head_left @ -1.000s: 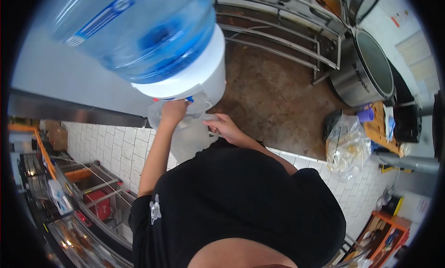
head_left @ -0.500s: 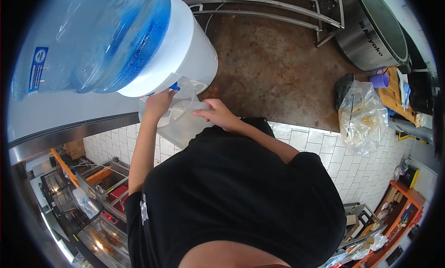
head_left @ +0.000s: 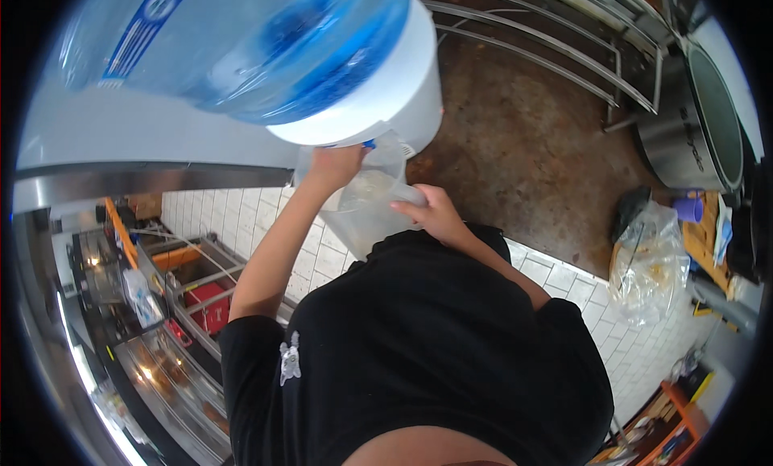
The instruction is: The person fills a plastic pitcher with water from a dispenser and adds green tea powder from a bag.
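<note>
A large blue water bottle (head_left: 266, 51) sits upside down on a white dispenser (head_left: 419, 87) at the upper left. My left hand (head_left: 338, 166) is closed at the dispenser's small blue tap (head_left: 369, 144), its fingertips partly hidden. Right under the tap is a translucent plastic jug (head_left: 362, 220), tilted, its mouth up against the dispenser. The fingers of my right hand (head_left: 439, 216) wrap round the jug's handle (head_left: 411, 196). Whether water is running cannot be made out.
A metal rack (head_left: 555, 43) stands on the brown surface (head_left: 515, 136) at the back. A big steel pot (head_left: 692, 128), a purple mug (head_left: 688, 209) and a clear plastic bag (head_left: 648, 265) are on the right. Shelving with a red box (head_left: 208, 309) is at lower left.
The view has turned, so the dispenser, jug and both hands sit further right. My left hand stays at the tap and my right hand keeps the jug's handle.
</note>
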Demonstrator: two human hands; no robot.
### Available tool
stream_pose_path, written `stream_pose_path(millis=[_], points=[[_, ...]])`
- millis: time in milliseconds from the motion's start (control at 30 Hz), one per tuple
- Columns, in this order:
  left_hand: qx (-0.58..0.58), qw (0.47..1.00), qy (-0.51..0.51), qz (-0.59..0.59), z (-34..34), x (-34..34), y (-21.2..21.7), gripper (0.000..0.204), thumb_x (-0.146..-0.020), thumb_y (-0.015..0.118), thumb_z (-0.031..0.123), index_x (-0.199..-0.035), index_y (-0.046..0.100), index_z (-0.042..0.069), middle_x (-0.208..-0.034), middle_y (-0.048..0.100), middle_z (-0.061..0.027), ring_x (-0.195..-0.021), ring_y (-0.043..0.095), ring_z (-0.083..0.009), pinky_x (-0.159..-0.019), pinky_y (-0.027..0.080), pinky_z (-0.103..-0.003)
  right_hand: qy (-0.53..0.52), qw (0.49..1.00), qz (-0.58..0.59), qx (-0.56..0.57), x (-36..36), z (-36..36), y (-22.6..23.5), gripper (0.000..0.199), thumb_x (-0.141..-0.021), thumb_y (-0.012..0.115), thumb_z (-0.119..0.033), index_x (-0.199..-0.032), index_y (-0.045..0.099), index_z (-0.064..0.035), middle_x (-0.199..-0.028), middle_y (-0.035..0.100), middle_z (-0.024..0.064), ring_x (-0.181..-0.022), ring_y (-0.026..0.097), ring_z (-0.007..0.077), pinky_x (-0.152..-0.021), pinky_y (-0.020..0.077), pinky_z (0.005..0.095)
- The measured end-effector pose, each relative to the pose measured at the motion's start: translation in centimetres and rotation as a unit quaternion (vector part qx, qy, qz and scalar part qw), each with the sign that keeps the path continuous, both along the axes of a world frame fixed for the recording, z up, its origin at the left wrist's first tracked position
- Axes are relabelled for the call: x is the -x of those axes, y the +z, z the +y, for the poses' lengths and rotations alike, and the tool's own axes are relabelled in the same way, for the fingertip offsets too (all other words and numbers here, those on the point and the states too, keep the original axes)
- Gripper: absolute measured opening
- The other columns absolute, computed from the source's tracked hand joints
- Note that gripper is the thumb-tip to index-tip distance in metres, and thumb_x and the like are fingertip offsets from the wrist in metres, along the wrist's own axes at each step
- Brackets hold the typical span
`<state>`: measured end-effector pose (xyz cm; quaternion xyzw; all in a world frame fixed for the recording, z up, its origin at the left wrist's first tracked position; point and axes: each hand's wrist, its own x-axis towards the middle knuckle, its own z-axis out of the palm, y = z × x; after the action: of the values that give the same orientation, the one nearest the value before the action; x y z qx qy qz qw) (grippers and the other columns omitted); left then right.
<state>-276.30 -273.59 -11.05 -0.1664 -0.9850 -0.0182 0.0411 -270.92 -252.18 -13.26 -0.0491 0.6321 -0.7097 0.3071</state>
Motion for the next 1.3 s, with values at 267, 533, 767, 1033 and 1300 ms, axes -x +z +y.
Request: stream_pose_path(millis=[267, 533, 767, 1033, 1300], points=[[-0.028, 0.991, 0.079, -0.103, 0.2, -0.2, -0.1, 0.042, -0.078, 0.06, 0.034, -0.108, 0.055, 0.006, -0.099, 0.059, -0.0125, -0.093, 0.056, -0.0304, -0.075, 0.046, -0.042, -0.065, 0.992, -0.092, 0.054, -1.1, -0.9, -0.2, 0.019, -0.075, 0.068, -0.018, -0.074, 0.057, -0.0028, -0.058, 0.047, -0.0024, -0.051, 0.041, 0.0053, -0.049, 0.033, 0.0211], [-0.218, 0.931, -0.01, -0.294, -2.3, -7.7, 7.2, 0.061, -0.087, 0.049, 0.037, -0.132, 0.032, -0.001, -0.118, 0.051, -0.0209, -0.11, 0.049, -0.0309, -0.093, 0.037, -0.04, -0.084, 0.986, -0.123, 0.078, -1.3, -1.9, 0.0, 0.028, -0.078, 0.064, -0.022, -0.059, 0.049, -0.0074, -0.05, 0.041, -0.0024, -0.045, 0.036, 0.0065, -0.046, 0.0292, 0.0222], [-0.695, 0.656, 0.291, -0.047, -5.4, -17.6, 4.0, 0.036, -0.086, 0.053, 0.008, -0.12, 0.045, 0.0, -0.105, 0.058, -0.0094, -0.1, 0.053, -0.0187, -0.09, 0.038, -0.031, 0.046, 0.994, -0.091, -0.027, -5.8, -2.0, -1.2, 0.038, -0.076, 0.065, -0.027, -0.052, 0.042, -0.009, -0.05, 0.038, -0.0026, -0.047, 0.036, 0.0056, -0.045, 0.0271, 0.0229], [-0.66, 0.519, 0.514, -0.179, -5.5, -25.3, -9.7, 0.035, -0.087, 0.049, 0.035, -0.112, 0.048, 0.01, -0.1, 0.06, -0.0042, -0.093, 0.053, -0.0148, -0.08, 0.038, -0.032, -0.061, 0.989, -0.091, -0.101, -11.0, 3.3, 0.5, 0.042, -0.073, 0.067, -0.026, -0.049, 0.039, -0.0079, -0.05, 0.037, -0.0037, -0.049, 0.037, 0.0058, -0.046, 0.0271, 0.0244], [-0.368, 0.789, 0.083, -0.485, -2.6, -23.0, -20.7, 0.038, -0.081, 0.06, 0.029, -0.109, 0.051, 0.004, -0.091, 0.062, -0.0135, -0.083, 0.059, -0.0215, -0.075, 0.046, -0.031, -0.382, 0.917, -0.078, -0.084, -19.3, 9.5, 7.1, 0.032, -0.068, 0.071, -0.02, -0.05, 0.049, -0.0075, -0.048, 0.04, -0.004, -0.048, 0.035, 0.0048, -0.047, 0.0251, 0.0221]])
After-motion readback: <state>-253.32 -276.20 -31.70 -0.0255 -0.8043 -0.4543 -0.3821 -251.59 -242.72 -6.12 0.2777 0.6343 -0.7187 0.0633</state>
